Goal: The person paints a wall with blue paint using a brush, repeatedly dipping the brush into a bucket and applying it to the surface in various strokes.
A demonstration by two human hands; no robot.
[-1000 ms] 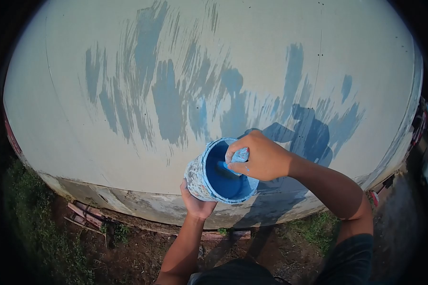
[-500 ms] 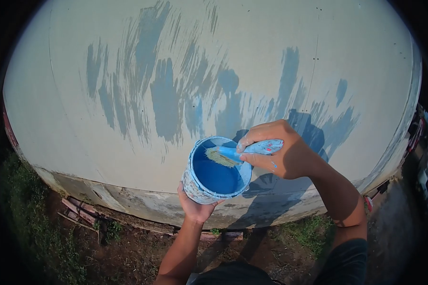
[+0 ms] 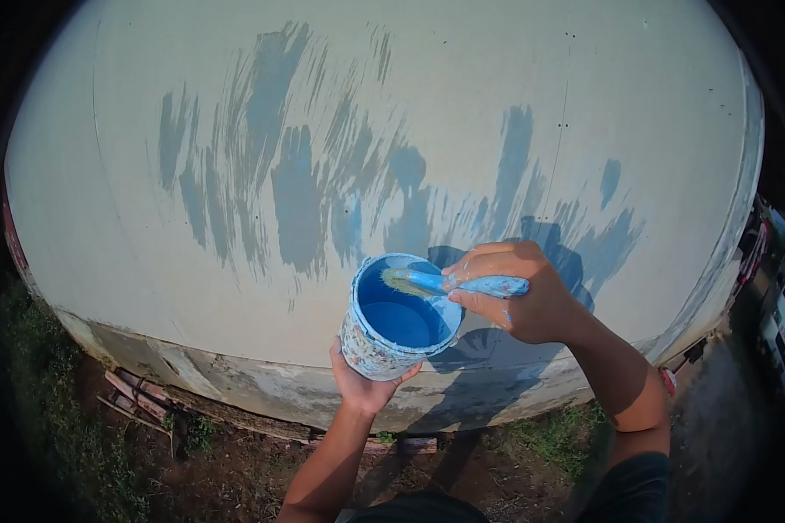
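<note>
My left hand (image 3: pixel 366 383) is wrapped round the underside of a paint-spattered bucket (image 3: pixel 373 350), which tilts toward me so its inside shows. Blue paint (image 3: pixel 397 322) lies in the bottom. In my right hand (image 3: pixel 519 292) is a paintbrush (image 3: pixel 488 285), its handle smeared with blue and gripped between thumb and fingers. The pale bristles (image 3: pixel 399 281) are inside the bucket's mouth, near the far inner wall and above the paint's surface. Flecks of paint show on my right fingers.
Ahead stands a pale wall (image 3: pixel 192 305) with streaky blue-grey brush strokes (image 3: pixel 296 200) across its middle. My shadow (image 3: pixel 488 383) falls on its lower part. Along the wall's foot lie wooden pieces (image 3: pixel 139 397), soil and grass (image 3: pixel 563 436).
The brush has risen a little off the paint toward the bucket's far inner wall, and its handle lies flatter. The bucket stays in my left hand, and the view has shifted slightly.
</note>
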